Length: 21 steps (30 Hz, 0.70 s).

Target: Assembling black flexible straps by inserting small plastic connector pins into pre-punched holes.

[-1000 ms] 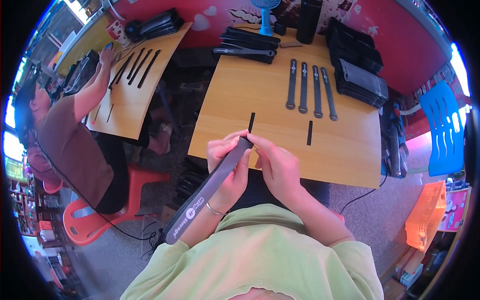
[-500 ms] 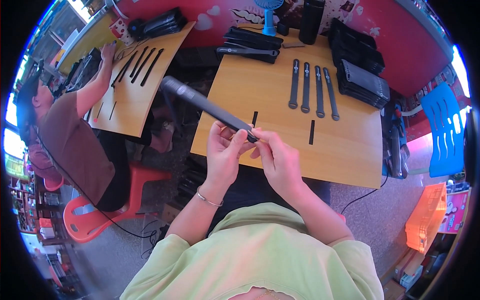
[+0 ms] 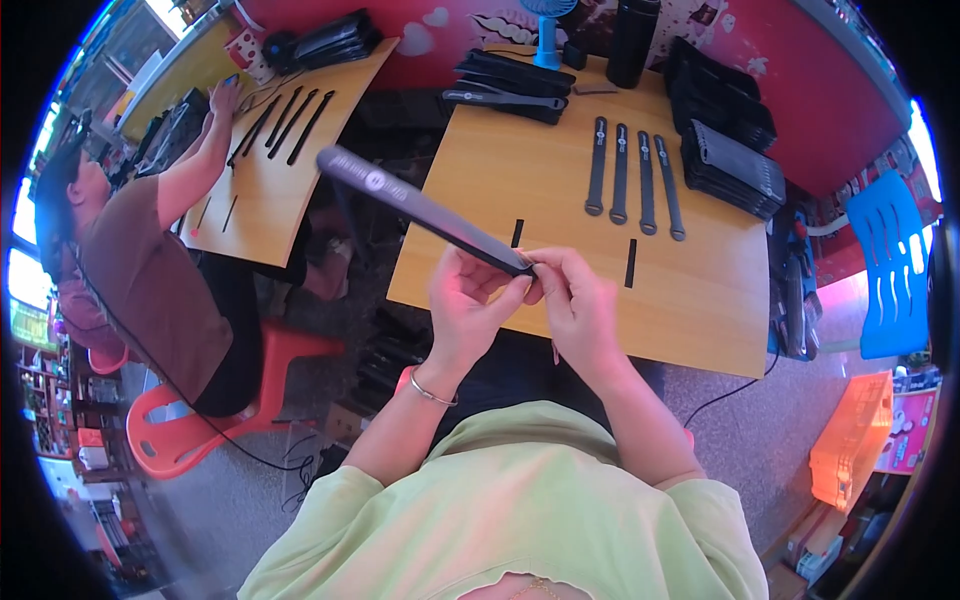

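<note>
A long dark grey strap [image 3: 425, 212] with a rounded end and pale print is in both my hands, above the near edge of the table. It slants up to the left, its rounded end sticking out past the table's left side. My left hand [image 3: 472, 305] is closed around the strap close to its lower end. At that same end, my right hand [image 3: 580, 308] pinches the tip between thumb and fingers. What lies inside the fingers is partly hidden. Several similar straps [image 3: 645, 185] lie side by side on the wooden table [image 3: 480, 190], beyond my right hand.
Black pouches [image 3: 735, 170] are piled at the table's right, with more black straps [image 3: 510, 85] at the back left. A blue fan [image 3: 546, 40] and black bottle [image 3: 632, 45] stand behind. Two black strips [image 3: 630, 263] mark the tabletop. A person [image 3: 150, 270] sits at the left table.
Both hands have moved slightly right with the strap, and its printed face now shows more fully. The fingers have shifted on the strap's lower end. The whole view has also slid a little.
</note>
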### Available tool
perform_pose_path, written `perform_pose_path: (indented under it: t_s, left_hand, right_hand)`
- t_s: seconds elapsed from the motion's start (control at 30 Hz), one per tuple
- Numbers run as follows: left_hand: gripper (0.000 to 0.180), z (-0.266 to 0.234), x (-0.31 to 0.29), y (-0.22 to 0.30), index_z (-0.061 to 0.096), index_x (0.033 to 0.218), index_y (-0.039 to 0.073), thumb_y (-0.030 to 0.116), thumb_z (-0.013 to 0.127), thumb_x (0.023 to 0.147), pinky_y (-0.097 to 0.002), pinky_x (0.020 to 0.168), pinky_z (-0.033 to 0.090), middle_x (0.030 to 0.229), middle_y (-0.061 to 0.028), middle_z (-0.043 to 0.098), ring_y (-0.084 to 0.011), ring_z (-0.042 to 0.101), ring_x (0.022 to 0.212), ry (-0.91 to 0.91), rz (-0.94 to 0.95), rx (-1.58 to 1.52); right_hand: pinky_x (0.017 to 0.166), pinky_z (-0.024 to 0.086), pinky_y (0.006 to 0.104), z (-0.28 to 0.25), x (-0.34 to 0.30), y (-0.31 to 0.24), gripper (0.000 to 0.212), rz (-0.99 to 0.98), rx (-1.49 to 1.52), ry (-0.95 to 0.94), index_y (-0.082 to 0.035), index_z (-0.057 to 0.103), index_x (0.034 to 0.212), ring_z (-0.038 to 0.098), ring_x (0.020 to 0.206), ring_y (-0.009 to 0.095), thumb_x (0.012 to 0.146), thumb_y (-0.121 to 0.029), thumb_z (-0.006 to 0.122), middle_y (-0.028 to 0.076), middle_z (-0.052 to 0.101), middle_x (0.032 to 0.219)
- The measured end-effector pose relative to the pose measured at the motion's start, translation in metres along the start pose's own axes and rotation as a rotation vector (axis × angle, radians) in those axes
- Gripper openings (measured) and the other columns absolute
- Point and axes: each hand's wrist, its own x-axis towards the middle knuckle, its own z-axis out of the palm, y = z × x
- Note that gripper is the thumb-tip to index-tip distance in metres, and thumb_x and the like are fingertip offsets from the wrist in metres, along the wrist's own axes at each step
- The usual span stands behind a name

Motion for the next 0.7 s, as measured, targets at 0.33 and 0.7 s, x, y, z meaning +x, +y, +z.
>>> perform_pose_path:
  t_s: [0.33, 0.7]
  left_hand:
    - [0.028, -0.031, 0.0, -0.003, 0.049, 0.097, 0.002, -0.009, 0.065, 0.077, -0.0249, 0.081, 0.051, 0.09, -0.0049, 0.059, -0.0113, 0.061, 0.087, -0.136, -0.217, -0.027]
    - [0.011, -0.021, -0.004, -0.015, 0.062, 0.09, -0.005, 0.004, 0.064, 0.086, -0.0236, 0.075, 0.048, 0.098, -0.0047, 0.051, -0.0107, 0.056, 0.084, -0.147, -0.038, 0.28]
  right_hand:
    - [0.051, 0.047, 0.0309, -0.003, -0.001, 0.012, 0.008, -0.301, -0.371, -0.04, -0.006, 0.06, 0.089, 0.061, 0.057, 0.02, 0.081, -0.005, 0.064, 0.005, 0.061, 0.063]
    - [0.054, 0.049, 0.0322, 0.001, -0.005, 0.008, 0.006, 0.114, -0.058, -0.119, -0.003, 0.058, 0.092, 0.064, 0.061, 0.023, 0.086, -0.004, 0.059, 0.01, 0.063, 0.067]
